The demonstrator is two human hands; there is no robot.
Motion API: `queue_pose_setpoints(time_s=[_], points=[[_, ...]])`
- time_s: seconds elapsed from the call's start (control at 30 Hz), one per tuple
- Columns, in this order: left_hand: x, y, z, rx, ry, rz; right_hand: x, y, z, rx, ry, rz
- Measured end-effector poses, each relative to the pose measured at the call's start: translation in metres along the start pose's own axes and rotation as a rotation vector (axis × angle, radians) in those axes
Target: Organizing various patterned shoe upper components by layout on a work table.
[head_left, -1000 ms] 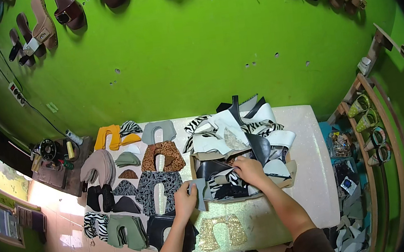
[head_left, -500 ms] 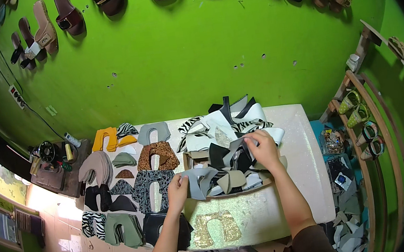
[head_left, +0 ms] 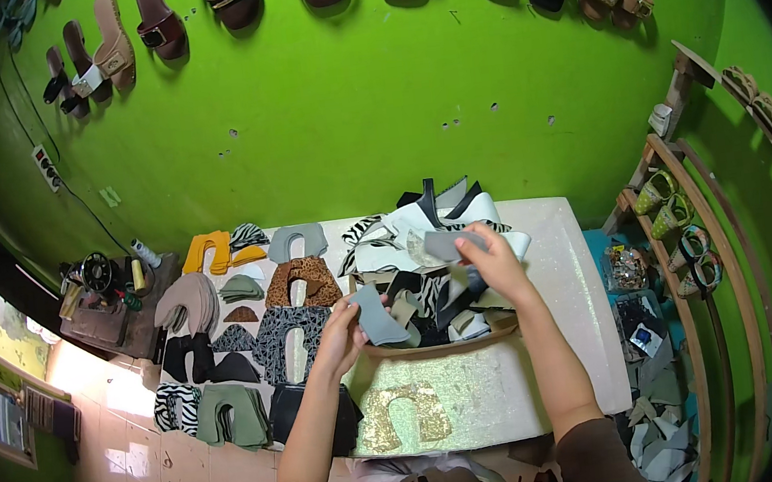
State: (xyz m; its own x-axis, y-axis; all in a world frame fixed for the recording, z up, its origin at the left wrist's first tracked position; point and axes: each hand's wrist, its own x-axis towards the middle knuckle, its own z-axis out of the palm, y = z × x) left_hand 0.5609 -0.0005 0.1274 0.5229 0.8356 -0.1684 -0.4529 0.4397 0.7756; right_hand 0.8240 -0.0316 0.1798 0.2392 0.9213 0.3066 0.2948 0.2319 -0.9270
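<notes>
My left hand point(head_left: 338, 342) is closed on a light grey leather piece point(head_left: 377, 316) with a curved edge, held over the left side of an open cardboard box point(head_left: 436, 346). Higher and to the right, my right hand point(head_left: 495, 265) pinches a darker grey leather piece point(head_left: 442, 245) above the box's back edge. Leather scraps in black, zebra print, beige and white point(head_left: 430, 295) fill the box. Behind it lies a heap of larger white, black and zebra-striped offcuts point(head_left: 395, 240). A gold glitter U-shaped piece point(head_left: 380, 418) lies on the table point(head_left: 509, 398) in front.
Stacks of cut U-shaped pieces stand at the left: yellow point(head_left: 208, 250), leopard print point(head_left: 303, 281), dark patterned point(head_left: 287, 333) and green point(head_left: 232, 416). A sewing machine point(head_left: 97, 279) is at the far left. At the right stand a wooden rack point(head_left: 700, 319) with sandals and more scraps point(head_left: 665, 447).
Both hands have risen a little, each with a grey piece. The left hand's piece now stands clear of the scraps, and the scraps in the box lie differently. The whole view has shifted slightly.
</notes>
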Motion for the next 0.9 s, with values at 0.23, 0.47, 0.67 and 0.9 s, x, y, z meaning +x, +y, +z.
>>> queue_pose_setpoints(time_s=[0.23,0.47,0.67,0.9], points=[[-0.008,-0.010,-0.016,-0.242,-0.119,-0.113,-0.029,-0.057,0.043,0.730,-0.372,0.303],[-0.030,-0.018,-0.004,-0.486,-0.491,-0.168,-0.056,0.004,0.060,0.669,-0.102,0.510],[-0.038,-0.010,0.006,-0.011,-0.188,-0.037,-0.088,0.028,0.060,0.755,0.042,0.559],[-0.045,0.004,0.023,0.279,-0.160,-0.062,-0.116,0.068,0.054,0.623,0.062,0.538]])
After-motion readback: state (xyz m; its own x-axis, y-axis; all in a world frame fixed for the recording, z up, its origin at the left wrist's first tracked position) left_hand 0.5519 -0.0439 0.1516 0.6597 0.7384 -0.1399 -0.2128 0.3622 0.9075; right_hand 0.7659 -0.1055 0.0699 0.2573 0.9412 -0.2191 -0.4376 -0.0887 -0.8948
